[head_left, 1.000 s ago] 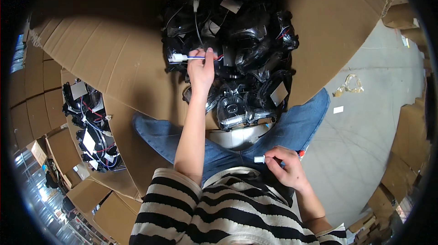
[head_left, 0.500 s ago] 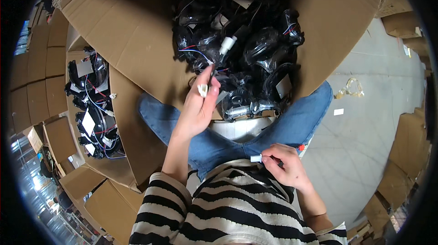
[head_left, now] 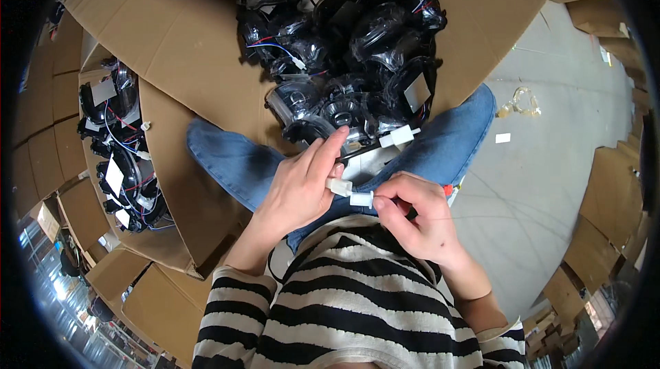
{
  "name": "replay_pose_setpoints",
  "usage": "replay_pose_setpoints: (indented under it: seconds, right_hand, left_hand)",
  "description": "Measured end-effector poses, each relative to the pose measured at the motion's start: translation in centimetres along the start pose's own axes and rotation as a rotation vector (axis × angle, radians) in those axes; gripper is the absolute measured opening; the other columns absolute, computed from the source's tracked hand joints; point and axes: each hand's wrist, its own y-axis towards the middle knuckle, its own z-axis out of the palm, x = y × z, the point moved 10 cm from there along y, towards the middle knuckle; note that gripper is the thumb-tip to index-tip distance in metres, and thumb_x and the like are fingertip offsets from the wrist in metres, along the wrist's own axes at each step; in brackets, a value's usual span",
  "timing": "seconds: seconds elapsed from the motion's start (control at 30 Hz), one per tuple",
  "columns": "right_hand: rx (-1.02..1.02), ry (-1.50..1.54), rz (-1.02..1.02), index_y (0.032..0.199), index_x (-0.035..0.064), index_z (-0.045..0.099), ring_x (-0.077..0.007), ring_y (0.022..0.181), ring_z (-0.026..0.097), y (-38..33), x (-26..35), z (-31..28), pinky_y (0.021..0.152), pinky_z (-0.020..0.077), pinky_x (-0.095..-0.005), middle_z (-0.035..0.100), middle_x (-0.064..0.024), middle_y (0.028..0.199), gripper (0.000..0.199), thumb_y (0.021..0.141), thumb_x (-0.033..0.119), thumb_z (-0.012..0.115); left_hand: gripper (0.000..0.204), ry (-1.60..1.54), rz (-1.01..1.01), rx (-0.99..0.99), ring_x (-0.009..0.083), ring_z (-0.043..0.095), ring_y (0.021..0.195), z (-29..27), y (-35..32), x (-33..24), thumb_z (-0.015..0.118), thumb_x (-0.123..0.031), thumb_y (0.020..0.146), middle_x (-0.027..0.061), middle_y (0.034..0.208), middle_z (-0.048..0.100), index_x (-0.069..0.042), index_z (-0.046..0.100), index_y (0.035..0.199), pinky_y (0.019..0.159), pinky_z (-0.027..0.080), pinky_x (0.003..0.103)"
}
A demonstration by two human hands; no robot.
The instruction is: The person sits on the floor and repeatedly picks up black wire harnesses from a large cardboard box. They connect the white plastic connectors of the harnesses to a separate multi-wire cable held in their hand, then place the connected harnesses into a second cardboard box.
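Observation:
Above my lap, my left hand (head_left: 299, 187) is closed on an off-white wire connector (head_left: 339, 187). From the same hand a dark cable runs to a larger white connector (head_left: 397, 137) at its far end, over my right thigh. Thumb and fingers of my right hand (head_left: 421, 221) pinch a white plug connector (head_left: 361, 199). The two small connectors face each other; whether they touch, I cannot tell. Just beyond my hands, several black lamp-like units with clear covers (head_left: 344, 104) lie heaped in a large cardboard box (head_left: 481, 18).
To the left, another cardboard box (head_left: 175, 163) holds more black units (head_left: 124, 170) with red and blue wires. A clear yellowish strap (head_left: 526, 102) and a white paper slip (head_left: 503, 138) lie on the grey floor at right. Cardboard boxes line the right side (head_left: 598, 211).
My left hand has come down and nearer, bringing its connector close to the one in my right hand. The right hand has risen slightly left. The view has shifted a little.

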Motion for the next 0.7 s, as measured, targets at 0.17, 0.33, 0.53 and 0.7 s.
replay_pose_setpoints:
  seconds: [0.17, 0.33, 0.53, 0.7]
  right_hand:
    - [-0.067, -0.130, -0.035, 0.071, 0.0007, 0.054, -0.0212, 0.052, 0.050, 0.1, 0.7, -0.6, 0.048, 0.0396, -0.0304, 0.053, -0.0093, 0.062, 0.003, 0.070, 0.002, 0.056]
    - [-0.089, -0.376, -0.113, 0.072, 0.0013, 0.054, -0.0246, 0.057, 0.052, 0.1, 1.6, -0.3, 0.050, 0.0419, -0.0321, 0.054, -0.0098, 0.063, 0.006, 0.067, 0.001, 0.058]
    - [-0.091, -0.296, -0.122, 0.075, 0.0008, 0.055, -0.0237, 0.055, 0.051, -0.3, 1.5, -1.2, 0.051, 0.0413, -0.0308, 0.054, -0.0098, 0.065, 0.006, 0.069, 0.000, 0.057]
    - [-0.046, 0.103, 0.210, 0.081, -0.0003, 0.056, -0.0098, 0.055, 0.051, -2.3, -2.3, -3.6, 0.050, 0.0403, -0.0219, 0.055, -0.0038, 0.064, 0.007, 0.075, 0.004, 0.056]
  left_hand:
    - [0.050, 0.103, 0.040, 0.016, 0.0292, 0.054, 0.069, 0.0, -0.1, -0.7, 0.053, 0.000, 0.070, 0.0139, 0.082, 0.050, 0.000, 0.037, 0.118, 0.056, 0.045, 0.037]
    - [0.052, 0.050, 0.013, 0.080, 0.0297, 0.055, 0.071, 0.9, 0.1, -0.7, 0.049, 0.005, 0.070, 0.0137, 0.081, 0.051, -0.002, 0.036, 0.120, 0.058, 0.046, 0.036]
    - [0.031, -0.090, 0.121, -0.043, 0.0227, 0.057, 0.058, 0.4, 0.1, -0.8, 0.051, 0.001, 0.076, 0.0133, 0.078, 0.059, -0.002, 0.052, 0.107, 0.054, 0.046, 0.028]
    - [0.023, -0.642, -0.166, 0.054, 0.0114, 0.053, 0.055, 1.7, -1.6, 2.2, 0.048, -0.003, 0.081, 0.0082, 0.067, 0.057, 0.003, 0.056, 0.101, 0.051, 0.042, 0.024]
